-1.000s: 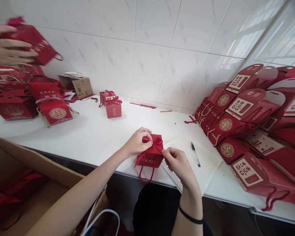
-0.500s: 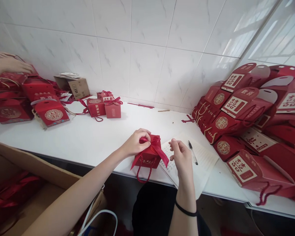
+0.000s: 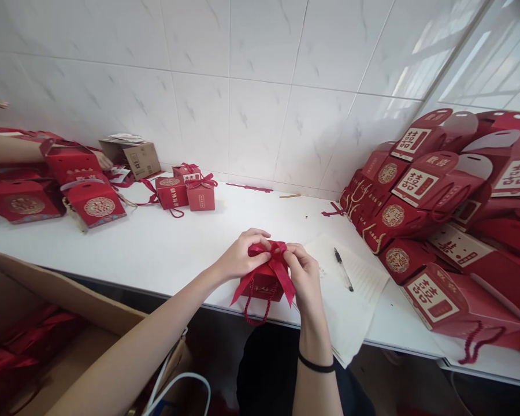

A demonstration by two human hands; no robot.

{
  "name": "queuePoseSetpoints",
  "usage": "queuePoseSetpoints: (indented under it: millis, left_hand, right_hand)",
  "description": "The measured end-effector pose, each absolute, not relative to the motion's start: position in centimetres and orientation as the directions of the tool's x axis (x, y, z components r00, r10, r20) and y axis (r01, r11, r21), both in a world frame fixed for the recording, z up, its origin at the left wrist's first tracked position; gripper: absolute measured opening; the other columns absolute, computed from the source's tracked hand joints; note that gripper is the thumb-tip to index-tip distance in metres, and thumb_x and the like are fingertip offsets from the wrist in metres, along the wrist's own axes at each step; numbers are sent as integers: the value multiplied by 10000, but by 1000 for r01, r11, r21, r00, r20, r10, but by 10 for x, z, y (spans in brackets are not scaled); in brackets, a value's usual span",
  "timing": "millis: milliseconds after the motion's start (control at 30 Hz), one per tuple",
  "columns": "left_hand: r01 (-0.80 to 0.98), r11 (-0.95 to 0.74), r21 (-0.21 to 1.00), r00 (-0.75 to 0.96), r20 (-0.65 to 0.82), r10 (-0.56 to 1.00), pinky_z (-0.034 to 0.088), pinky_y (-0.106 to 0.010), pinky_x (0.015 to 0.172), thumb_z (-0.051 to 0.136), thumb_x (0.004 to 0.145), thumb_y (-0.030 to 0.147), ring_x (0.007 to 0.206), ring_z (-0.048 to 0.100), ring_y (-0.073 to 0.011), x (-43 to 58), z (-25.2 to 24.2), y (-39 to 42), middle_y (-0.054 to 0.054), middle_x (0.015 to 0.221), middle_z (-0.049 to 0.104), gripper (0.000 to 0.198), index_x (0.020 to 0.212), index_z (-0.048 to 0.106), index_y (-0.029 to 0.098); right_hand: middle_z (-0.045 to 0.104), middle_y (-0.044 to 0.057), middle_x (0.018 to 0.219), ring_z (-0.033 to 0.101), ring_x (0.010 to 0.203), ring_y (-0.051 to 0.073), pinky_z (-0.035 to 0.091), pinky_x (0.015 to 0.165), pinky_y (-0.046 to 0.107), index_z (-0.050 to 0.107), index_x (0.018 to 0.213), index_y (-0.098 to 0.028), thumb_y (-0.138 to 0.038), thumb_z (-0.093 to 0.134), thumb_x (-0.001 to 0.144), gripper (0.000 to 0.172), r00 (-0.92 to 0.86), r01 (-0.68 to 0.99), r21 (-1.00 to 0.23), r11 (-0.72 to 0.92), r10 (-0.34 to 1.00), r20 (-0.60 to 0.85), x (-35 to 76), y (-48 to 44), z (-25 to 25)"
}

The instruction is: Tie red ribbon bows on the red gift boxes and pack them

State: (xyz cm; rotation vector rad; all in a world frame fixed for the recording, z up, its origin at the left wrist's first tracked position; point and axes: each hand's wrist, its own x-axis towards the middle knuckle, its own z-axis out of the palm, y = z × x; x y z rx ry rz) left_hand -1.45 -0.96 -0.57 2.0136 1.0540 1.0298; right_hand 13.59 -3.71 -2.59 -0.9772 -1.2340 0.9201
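Gift box (image 3: 265, 279): printed face (image 3: 262, 292), rope handle (image 3: 256, 323) twd near side; long axis unclear. L hand (image 3: 248, 254), R hand (image 3: 302, 268): both grips pinching ribbon bow (image 3: 278, 252). Cdbd ctn (image 3: 82, 301) holds red matl (image 3: 26, 341).

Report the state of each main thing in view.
Ribbon: in a bow, tails hanging
Left hand: holding the ribbon
Right hand: holding the ribbon
Red box under the ribbon: resting on the table
Rope handle: hanging down
Pen: lying on paper
Paper: overhanging table edge
Large carton: open-topped
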Motion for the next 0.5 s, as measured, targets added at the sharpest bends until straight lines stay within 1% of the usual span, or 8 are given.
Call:
queuePoseSetpoints:
  millis: [100, 233, 333, 433, 500]
  left_hand:
    - [347, -476, 808, 387, 339, 858, 392, -420, 976, 569, 733, 234, 1102, 521, -243, -14, -4, -9, -85, 1136, 552, 56, 716, 590, 185]
    - [350, -479, 805, 386, 342, 857, 385, -412, 977, 576, 726, 231, 1088, 522, -236, -15, -5, -9, -77, 1130, 554, 54, 710, 579, 180]
    - [356, -458, 814, 369, 328, 870, 377, -415, 980, 580, 726, 237, 1092, 517, -236, -15, -6, -10, -76, 1132, 554, 60, 708, 570, 181]
    - [358, -450, 818, 363, 322, 874, 369, -417, 982, 585, 729, 253, 1101, 512, -237, -15, -7, -9, -78, 1131, 555, 72, 718, 575, 183]
    - [359, -465, 809, 380, 329, 865, 358, -418, 991, 585, 732, 261, 1118, 501, -238, -15, -7, -9, -77, 1136, 553, 76, 734, 594, 187]
  right_hand:
    - [580, 39, 856, 537, 843, 196, 425, 748, 305, 632, 684, -190, -339, 524, 781, 208, 88, -53, -943, 327, 943, 322, 137, -35, -29]
    - [570, 32, 838, 523, 794, 186, 415, 695, 291, 621, 699, -193, -416, 608, 776, 236, 64, -68, -929, 364, 931, 360, 138, -34, -33]
    - [556, 20, 795, 511, 746, 170, 405, 652, 274, 590, 684, -190, -413, 642, 763, 242, 55, -146, -922, 359, 933, 354, 138, -34, -34]
    - [541, 18, 789, 499, 741, 163, 401, 653, 268, 597, 692, -188, -419, 605, 792, 252, 36, -232, -914, 333, 942, 334, 139, -33, -35]
    - [524, 18, 779, 485, 729, 158, 397, 644, 264, 596, 663, -182, -428, 592, 798, 281, 31, -253, -911, 325, 944, 328, 139, -33, -35]
